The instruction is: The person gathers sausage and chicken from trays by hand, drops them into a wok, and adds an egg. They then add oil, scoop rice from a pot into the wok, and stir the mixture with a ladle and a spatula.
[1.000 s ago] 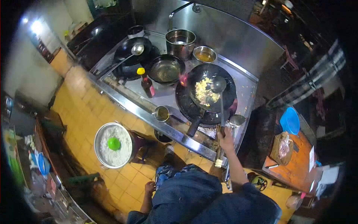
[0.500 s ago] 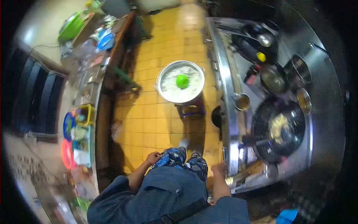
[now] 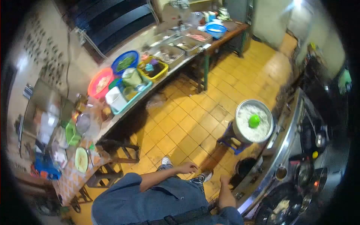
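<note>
My left hand (image 3: 187, 167) hangs in front of my body over the yellow floor, fingers loosely bent and slightly apart, with nothing seen in it. Lower on the right, my right hand (image 3: 224, 180) is beside my body near the stove edge; its fingers are too small and blurred to read. Ahead of both hands, a large metal pot of white rice (image 3: 245, 129) stands on a blue stool (image 3: 237, 150), with a bright green bowl or scoop (image 3: 254, 120) on the rice. Neither hand touches these.
Along the left runs a long table with a pink basin (image 3: 91, 84), a blue basin (image 3: 135, 56), a yellow basket (image 3: 165, 73), a turquoise tray (image 3: 144, 89) and metal trays. At right, the stove (image 3: 279, 152) carries a wok (image 3: 268, 210) with food. A dark bucket (image 3: 245, 167) sits below it.
My view has swung left, so the table fills more of it and the pot and stove sit further right. My left hand has moved forward across my body.
</note>
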A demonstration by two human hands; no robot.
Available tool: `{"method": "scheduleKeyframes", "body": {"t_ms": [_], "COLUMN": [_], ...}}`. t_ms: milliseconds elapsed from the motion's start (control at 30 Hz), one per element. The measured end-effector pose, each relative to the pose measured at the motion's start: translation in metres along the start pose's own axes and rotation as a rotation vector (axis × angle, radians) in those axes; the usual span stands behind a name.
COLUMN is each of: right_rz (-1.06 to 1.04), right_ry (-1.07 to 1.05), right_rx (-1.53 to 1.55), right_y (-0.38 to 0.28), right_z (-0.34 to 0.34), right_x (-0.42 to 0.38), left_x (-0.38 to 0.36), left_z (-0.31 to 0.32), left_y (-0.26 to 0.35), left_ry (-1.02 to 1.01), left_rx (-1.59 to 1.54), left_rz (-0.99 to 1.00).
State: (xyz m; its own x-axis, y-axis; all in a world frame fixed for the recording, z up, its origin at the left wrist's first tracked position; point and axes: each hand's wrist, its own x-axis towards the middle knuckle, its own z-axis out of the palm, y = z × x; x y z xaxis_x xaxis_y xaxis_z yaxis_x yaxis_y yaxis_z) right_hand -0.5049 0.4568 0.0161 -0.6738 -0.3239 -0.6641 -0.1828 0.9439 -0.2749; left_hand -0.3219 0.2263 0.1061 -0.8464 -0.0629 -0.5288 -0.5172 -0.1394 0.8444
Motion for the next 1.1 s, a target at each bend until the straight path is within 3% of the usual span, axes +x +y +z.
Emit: {"method": "scheduleKeyframes", "body": {"t_ms": [33,67,100,133,167,200,300,333,367,433,467,500,533,567,633,733,767,833,933,1100], "right_rz": [-0.024,-0.048,-0.271,-0.459,-0.606,-0.959,-1.549,-1.414,-1.622,-1.538,-1.794,-1.842,-1.873,-1.979,-2.001,-1.968,-1.97,-2.022,-2.168,-2.173], "right_ry": [-0.024,0.23,0.295,0.434,0.484,0.614,0.517,0.313,0.312,-0.044,-0.06,-0.022,-0.246,-0.201,-0.28,-0.386,-0.387,-0.408,-0.345,-0.43], "right_rx": [-0.101,0.186,0.238,0.191,0.383,0.346,0.307,0.354,0.298,-0.146,-0.457,-0.571,-0.614,-0.614,-0.831,-1.019,-1.032,-1.099,-0.862,-0.857], "right_y": [-0.051,-0.114,-0.188,-0.252,-0.339,-0.42,-0.611,-0.644,-0.674,-0.699,-0.701,-0.706,-0.704,-0.697,-0.694,-0.693,-0.692,-0.686,-0.676,-0.689], "right_z": [-0.022,-0.033,-0.063,-0.061,-0.077,-0.077,-0.068,-0.051,-0.012,0.024,0.036,0.078,0.099,0.119,0.145,0.158,0.161,0.168,0.179,0.162], "right_x": [0.026,0.045,0.05,0.08,0.046,0.04,-0.078,-0.137,-0.158,-0.255,-0.3,-0.315,-0.341,-0.357,-0.393,-0.43,-0.438,-0.447,-0.452,-0.454], "left_x": [-0.016,-0.006,0.025,0.011,-0.005,-0.019,-0.074,-0.095,-0.117,-0.16,-0.18,-0.199,-0.217,-0.236,-0.257,-0.289,-0.301,-0.294,-0.295,-0.284], "left_z": [0.01,0.015,0.025,0.029,0.033,0.023,-0.024,-0.044,-0.064,-0.1,-0.112,-0.121,-0.125,-0.13,-0.151,-0.157,-0.158,-0.167,-0.181,-0.205], "left_y": [0.05,0.048,0.014,0.042,0.073,0.098,0.161,0.177,0.188,0.197,0.195,0.192,0.187,0.182,0.172,0.172,0.176,0.163,0.166,0.175], "left_ry": [-0.089,-0.243,-0.401,-0.452,-0.507,-0.584,-0.743,-0.788,-0.839,-0.908,-0.891,-0.86,-0.74,-0.612,-0.764,-0.677,-0.546,-0.584,-0.55,-0.433], "left_rx": [0.016,-0.155,-0.307,-0.531,-0.754,-0.945,-1.282,-1.355,-1.416,-1.496,-1.53,-1.561,-1.605,-1.647,-1.487,-1.457,-1.431,-1.449,-1.436,-1.495], "left_rz": [-0.025,-0.118,-0.022,-0.035,-0.06,-0.002,0.343,0.498,0.662,0.962,1.088,1.202,1.307,1.404,1.348,1.469,1.523,1.474,1.491,1.467]}}
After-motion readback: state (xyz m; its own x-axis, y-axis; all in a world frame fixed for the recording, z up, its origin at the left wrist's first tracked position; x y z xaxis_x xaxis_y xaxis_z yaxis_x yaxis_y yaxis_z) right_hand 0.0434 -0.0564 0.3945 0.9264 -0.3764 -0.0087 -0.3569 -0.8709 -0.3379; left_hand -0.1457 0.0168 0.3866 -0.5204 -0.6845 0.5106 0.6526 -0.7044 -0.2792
